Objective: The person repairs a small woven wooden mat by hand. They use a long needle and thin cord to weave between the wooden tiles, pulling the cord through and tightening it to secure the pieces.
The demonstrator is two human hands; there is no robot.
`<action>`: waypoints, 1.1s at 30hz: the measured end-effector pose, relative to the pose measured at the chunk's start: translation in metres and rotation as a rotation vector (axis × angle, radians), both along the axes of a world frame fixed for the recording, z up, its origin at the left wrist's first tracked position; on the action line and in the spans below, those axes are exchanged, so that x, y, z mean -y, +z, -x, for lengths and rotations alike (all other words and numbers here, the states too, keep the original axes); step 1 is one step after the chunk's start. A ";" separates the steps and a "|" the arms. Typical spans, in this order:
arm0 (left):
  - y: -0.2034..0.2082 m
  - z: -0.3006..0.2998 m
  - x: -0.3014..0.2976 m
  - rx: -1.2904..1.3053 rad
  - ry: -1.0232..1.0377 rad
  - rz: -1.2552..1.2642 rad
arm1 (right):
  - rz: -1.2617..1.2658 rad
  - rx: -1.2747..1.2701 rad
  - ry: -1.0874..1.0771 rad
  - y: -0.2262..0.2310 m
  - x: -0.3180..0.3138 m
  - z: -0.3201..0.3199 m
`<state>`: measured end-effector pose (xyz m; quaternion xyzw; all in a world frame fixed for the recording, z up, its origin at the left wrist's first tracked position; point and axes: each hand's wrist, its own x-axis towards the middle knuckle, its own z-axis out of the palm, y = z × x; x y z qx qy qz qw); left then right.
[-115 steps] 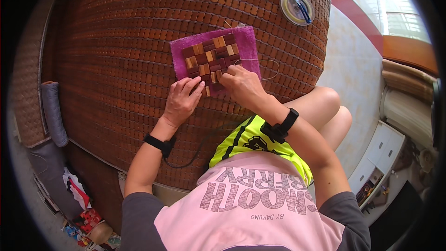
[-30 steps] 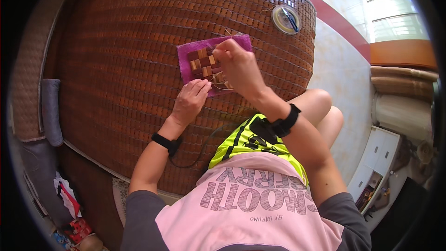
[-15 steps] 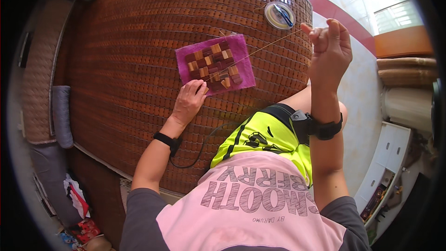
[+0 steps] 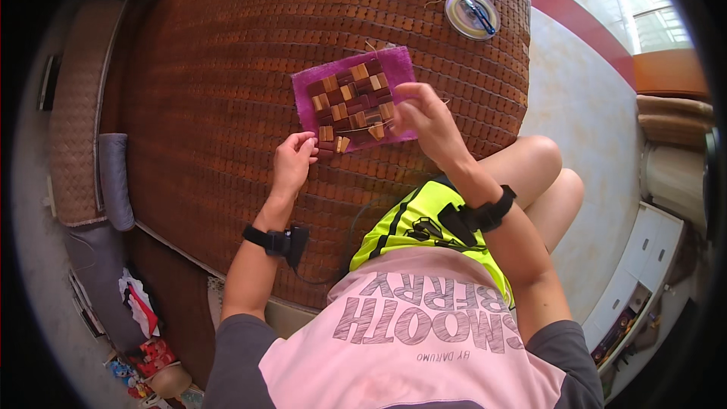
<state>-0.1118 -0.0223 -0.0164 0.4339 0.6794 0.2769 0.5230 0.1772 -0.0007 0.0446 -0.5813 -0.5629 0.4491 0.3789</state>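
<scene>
A patch of light and dark wooden tiles [image 4: 338,112] lies on a purple cloth [image 4: 401,64]. At the patch's near-left corner my left hand [image 4: 294,165] is closed, thumb and fingertips pinching the edge of a dark wooden tile [image 4: 326,149]. Over the cloth's right edge, my right hand [image 4: 428,123] is closed, its fingertips slightly blurred. A pale thread [image 4: 371,128] runs across the near tiles toward those fingers, and a bit of it shows beyond the hand. Its end in the fingers is hidden.
Cloth and patch lie on a large brown tiled mat [image 4: 219,106] covering a bed. A round container [image 4: 485,32] with a blue-black tool [image 4: 478,14] on it stands far right, near the mat's edge. A grey bolster [image 4: 116,182] lies far left. A white drawer cabinet [image 4: 625,280] stands at right.
My right hand has come down and left from high at the right, and the stretched thread has gone slack. My left hand has shifted slightly left and nearer.
</scene>
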 end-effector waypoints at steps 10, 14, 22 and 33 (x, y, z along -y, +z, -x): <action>0.072 -0.070 -0.012 0.128 -0.031 -0.227 | 0.526 -1.171 -0.011 0.002 -0.014 -0.053; 0.080 -0.112 -0.024 0.283 -0.177 -0.457 | 0.519 -1.178 -0.023 0.024 -0.003 -0.053; 0.089 -0.150 -0.019 0.244 -0.380 -0.286 | 0.402 -1.097 -0.201 0.037 0.006 -0.033; 0.067 -0.139 -0.010 -0.049 -0.532 -0.478 | 0.328 -0.915 -0.294 0.030 0.002 -0.045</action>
